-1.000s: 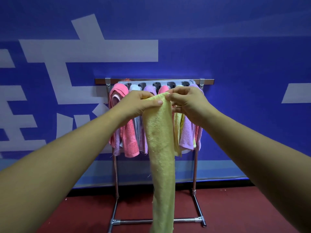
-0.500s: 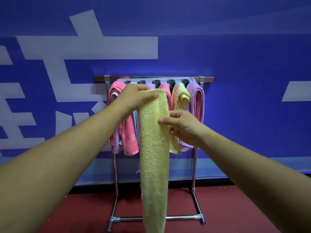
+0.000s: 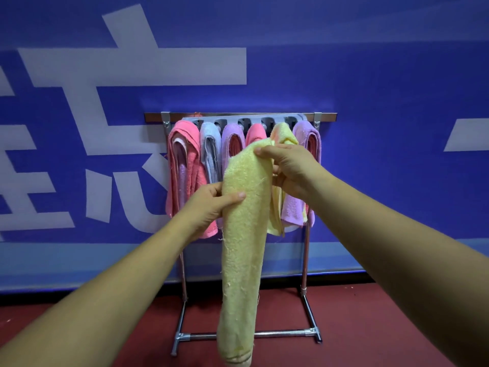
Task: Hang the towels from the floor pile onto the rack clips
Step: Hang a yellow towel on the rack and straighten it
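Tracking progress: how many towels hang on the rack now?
6, left to right: pink towel, grey-blue, purple, second pink, yellow, second purple. More may hide behind the held yellow towel.

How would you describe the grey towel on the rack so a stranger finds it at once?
Against the blue wall stands a metal rack with a row of towels. The grey towel hangs second from the left, between a pink towel and a purple towel. It alone is grey.

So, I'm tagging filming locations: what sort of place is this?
Probably a staged indoor set rather than a home: a blue banner wall with large white lettering, a dark red floor, and a freestanding metal rack.
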A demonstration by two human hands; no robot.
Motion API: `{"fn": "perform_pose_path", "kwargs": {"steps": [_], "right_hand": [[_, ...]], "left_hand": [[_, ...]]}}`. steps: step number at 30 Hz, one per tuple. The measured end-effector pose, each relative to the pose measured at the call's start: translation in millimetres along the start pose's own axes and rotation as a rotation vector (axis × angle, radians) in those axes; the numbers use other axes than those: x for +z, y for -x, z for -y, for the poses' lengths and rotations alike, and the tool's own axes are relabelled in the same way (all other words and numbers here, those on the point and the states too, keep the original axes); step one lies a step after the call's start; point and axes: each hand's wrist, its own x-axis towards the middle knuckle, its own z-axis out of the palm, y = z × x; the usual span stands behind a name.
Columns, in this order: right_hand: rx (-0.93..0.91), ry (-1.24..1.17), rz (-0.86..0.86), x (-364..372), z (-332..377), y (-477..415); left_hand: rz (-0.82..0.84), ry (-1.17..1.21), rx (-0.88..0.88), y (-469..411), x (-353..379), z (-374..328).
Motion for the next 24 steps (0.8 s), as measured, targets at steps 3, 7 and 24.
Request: {"fn": "perform_pose_path", "kwargs": {"steps": [3,7,24], "right_hand": [[0.047,-0.03,-0.045,0,-1,1],[0.183,-0.1,0.104,-1,-12,12],[0.075,-0.067,0.107,-8,-34,10]], "left_hand": [[-0.041,-0.002,0.017,-2,2,0],[-0.104,0.139,0.018,-8,10,-13],[0.006,0.107,-0.143,5,6,-12]]}}
